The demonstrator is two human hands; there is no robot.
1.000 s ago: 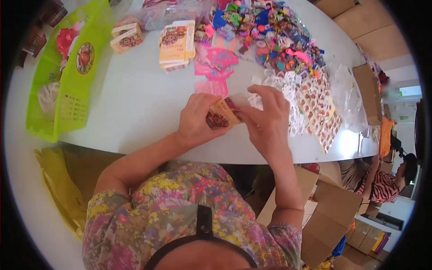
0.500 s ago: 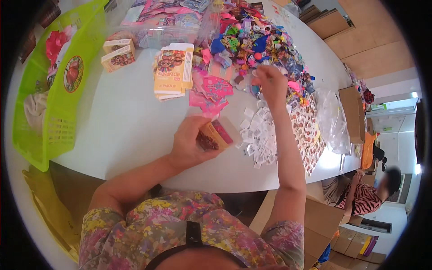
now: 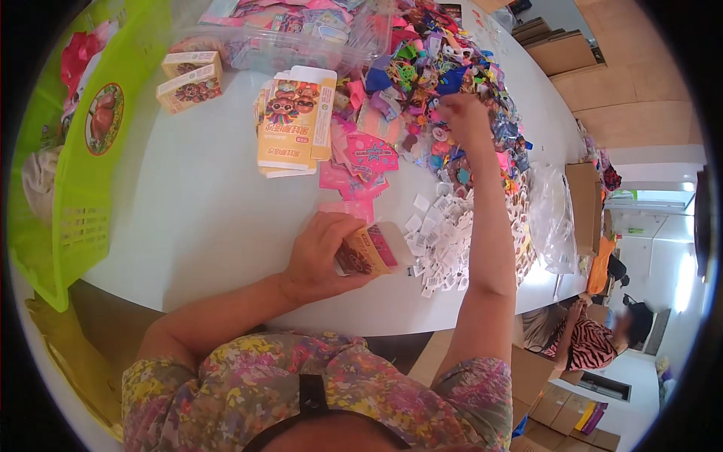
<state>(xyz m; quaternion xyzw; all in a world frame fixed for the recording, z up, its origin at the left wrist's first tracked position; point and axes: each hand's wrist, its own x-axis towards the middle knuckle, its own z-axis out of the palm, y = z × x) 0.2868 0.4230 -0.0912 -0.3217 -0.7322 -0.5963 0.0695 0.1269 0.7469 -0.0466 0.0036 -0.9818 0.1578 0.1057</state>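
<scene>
My left hand (image 3: 322, 252) is wrapped round a small yellow carton (image 3: 367, 252), its open end tilted up and to the right. Something pink shows inside, and a pale flap sticks out. Over a heap of small colourful toys (image 3: 422, 68) at the far right, my right hand (image 3: 465, 119) has its fingers bent together at the toys. What they pinch, if anything, is too small to make out. Pink printed packets (image 3: 369, 154) lie between the carton and a stack of flattened yellow cartons (image 3: 290, 139). Small white squares (image 3: 444, 233) are piled beneath my right forearm.
At the left stands a green plastic basket (image 3: 71, 248) with cloth in it. Two filled yellow boxes (image 3: 190, 87) and a clear tub (image 3: 301, 47) of packets sit at the back. A clear plastic bag (image 3: 553, 218) lies right; a person (image 3: 587, 331) sits beyond.
My right hand has moved farther out and slightly right, over the toy heap. My left hand still grips the carton. The whole view has shifted a little.
</scene>
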